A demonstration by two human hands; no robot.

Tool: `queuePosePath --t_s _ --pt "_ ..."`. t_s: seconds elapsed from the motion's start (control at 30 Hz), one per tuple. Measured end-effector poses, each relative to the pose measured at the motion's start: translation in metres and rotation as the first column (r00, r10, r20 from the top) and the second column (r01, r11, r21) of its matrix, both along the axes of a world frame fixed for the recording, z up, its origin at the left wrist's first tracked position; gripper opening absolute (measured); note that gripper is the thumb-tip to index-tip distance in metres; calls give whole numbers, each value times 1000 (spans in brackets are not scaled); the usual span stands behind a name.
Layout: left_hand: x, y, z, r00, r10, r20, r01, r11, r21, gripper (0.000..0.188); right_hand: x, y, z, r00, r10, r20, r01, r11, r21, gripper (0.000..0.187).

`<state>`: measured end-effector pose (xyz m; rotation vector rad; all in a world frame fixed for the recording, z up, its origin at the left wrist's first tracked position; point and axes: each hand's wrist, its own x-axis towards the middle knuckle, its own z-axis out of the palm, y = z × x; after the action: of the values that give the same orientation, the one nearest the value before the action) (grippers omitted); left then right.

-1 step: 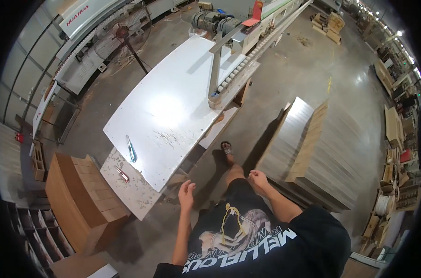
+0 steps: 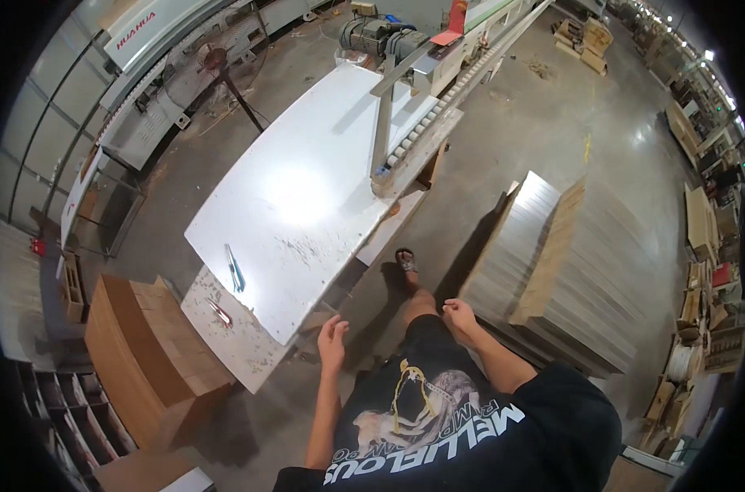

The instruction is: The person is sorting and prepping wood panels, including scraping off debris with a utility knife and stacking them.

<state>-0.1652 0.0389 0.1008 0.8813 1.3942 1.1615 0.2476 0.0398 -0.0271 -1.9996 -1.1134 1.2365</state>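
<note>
My left hand (image 2: 333, 339) is raised beside the near corner of a white-topped worktable (image 2: 266, 209), its fingers loosely bent and apart, with nothing in them. My right hand (image 2: 460, 315) hangs in the air over my thigh, near a stack of wood-grain boards (image 2: 491, 262). Its fingers curl loosely and no object shows in them. On the table lies a teal and silver utility knife (image 2: 235, 271). A smaller red-handled cutter (image 2: 219, 312) rests on the debris-strewn lower board (image 2: 253, 354) at the table's near end. Neither hand touches these things.
Brown cardboard pieces (image 2: 134, 353) stand at the left, by a divided rack (image 2: 77, 418). A roller conveyor with a metal guide (image 2: 382, 135) borders the table's far end. A stand fan (image 2: 215, 59) is beyond. A second board stack (image 2: 581, 279) stands to the right.
The whole view has shifted very slightly. Both hands keep nearly the same pose, and the tools and boards stay where they were.
</note>
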Motion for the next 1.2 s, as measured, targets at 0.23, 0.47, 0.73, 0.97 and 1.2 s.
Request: queuePosePath --t_s 0.23,0.47,0.73,0.97,1.2 --pt "67 227 20 930 104 -354 -65 991 120 32 -40 201 88 992 121 -21 -103 914 392 20" --pt "199 540 84 777 81 -624 203 907 370 39 -28 446 210 944 216 250 -330 666 669 18" --pt "257 731 43 382 -33 -923 366 923 118 79 -21 570 174 581 532 615 -777 588 225 43" --pt "225 651 29 473 -122 -872 240 971 -6 59 -9 566 166 673 478 565 -723 588 363 35" --pt "156 512 34 607 -226 -762 25 964 -266 54 -12 565 167 684 478 551 -708 614 348 32"
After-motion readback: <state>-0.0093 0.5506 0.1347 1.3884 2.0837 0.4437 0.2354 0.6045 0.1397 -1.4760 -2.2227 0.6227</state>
